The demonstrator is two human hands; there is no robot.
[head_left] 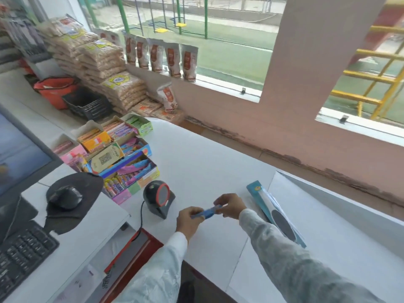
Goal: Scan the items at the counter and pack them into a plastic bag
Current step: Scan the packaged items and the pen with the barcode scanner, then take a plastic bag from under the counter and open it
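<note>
A small flat blue packet (206,213) is held above the white counter (207,154) between both hands. My left hand (189,220) pinches its near end and my right hand (230,205) pinches its far end. The black barcode scanner (158,199) with a red ring stands on the counter just left of the packet, its window facing the hands. A long blue carded item (258,191) lies on the counter to the right, partly hidden under my right sleeve. No plastic bag can be made out.
Open boxes of sweets (122,154) crowd the counter's left side. A mouse (65,196) on a dark pad, a keyboard (21,252) and a monitor (19,149) sit at the left. Stacked snack packs (105,68) and a black basket (87,104) are behind. A raised white ledge (328,193) borders the right.
</note>
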